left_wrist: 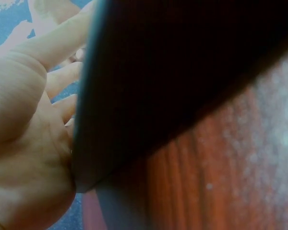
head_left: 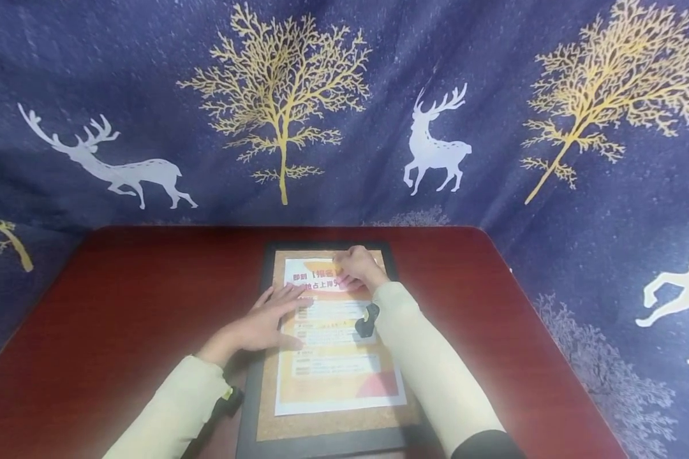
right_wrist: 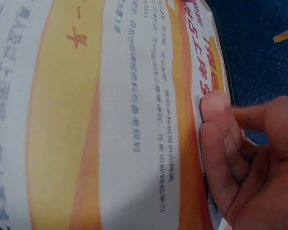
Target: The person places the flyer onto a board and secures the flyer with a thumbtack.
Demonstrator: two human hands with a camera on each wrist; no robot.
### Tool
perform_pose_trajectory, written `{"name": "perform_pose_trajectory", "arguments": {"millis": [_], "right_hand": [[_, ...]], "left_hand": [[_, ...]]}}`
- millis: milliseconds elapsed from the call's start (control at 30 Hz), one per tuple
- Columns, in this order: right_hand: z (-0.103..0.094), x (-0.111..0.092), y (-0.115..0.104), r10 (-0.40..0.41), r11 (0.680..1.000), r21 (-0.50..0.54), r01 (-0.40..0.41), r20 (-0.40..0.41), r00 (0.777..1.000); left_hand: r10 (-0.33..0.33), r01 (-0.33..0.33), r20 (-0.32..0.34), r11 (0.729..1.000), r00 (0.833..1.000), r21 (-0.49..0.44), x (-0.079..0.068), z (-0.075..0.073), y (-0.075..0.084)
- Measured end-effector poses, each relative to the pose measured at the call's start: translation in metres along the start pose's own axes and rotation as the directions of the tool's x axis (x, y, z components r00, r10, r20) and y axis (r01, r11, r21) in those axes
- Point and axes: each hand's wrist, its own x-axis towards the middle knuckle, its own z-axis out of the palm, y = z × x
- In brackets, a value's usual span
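Note:
A printed poster (head_left: 333, 376) with orange and pink patches lies on a cork board (head_left: 267, 408) with a dark frame (head_left: 254, 382). My left hand (head_left: 266, 319) rests spread over the board's left edge, its fingertips on the poster. Seen from the left wrist, the palm (left_wrist: 24, 158) is beside the frame's edge, and the board's dark back slants above the table. My right hand (head_left: 360, 264) is at the poster's upper right, fingers bent with tips against the sheet. In the right wrist view, its thumb (right_wrist: 252, 117) meets a fingertip at the paper; I cannot tell whether they pinch something.
The board is on a reddish-brown table (head_left: 149, 306) with rounded far corners. Behind the table hangs a dark blue cloth (head_left: 344, 178) printed with white deer and yellow trees. Small black devices (head_left: 367, 320) are worn at both wrists.

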Motion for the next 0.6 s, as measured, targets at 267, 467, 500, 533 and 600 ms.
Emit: {"name": "perform_pose_trajectory", "arguments": {"millis": [267,467,500,533,600], "right_hand": [[-0.0047,0.0067,-0.0005,0.021,1.0,0.015,-0.021,0.007,1.0],[-0.004,0.0024,-0.0022,0.004,1.0,0.018,-0.004,0.008,1.0],[-0.0036,0.0022,-0.0019,0.002,1.0,0.021,-0.002,0.008,1.0],[-0.0031,0.0023,-0.0016,0.002,1.0,0.023,-0.002,0.008,1.0],[-0.0021,0.0023,-0.001,0.007,1.0,0.024,-0.007,0.008,1.0]], "left_hand": [[-0.038,0.038,0.024,0.999,0.999,0.002,0.0054,-0.0029,-0.0001],[-0.053,0.053,0.027,0.999,0.998,0.001,0.006,-0.0019,-0.0019],[-0.054,0.054,0.028,0.999,0.998,0.002,0.0058,-0.0015,-0.0023],[-0.057,0.057,0.028,0.998,0.998,0.002,0.0053,-0.0012,-0.0025],[-0.059,0.059,0.028,0.998,0.998,-0.001,0.0042,-0.0005,-0.0028]]}}
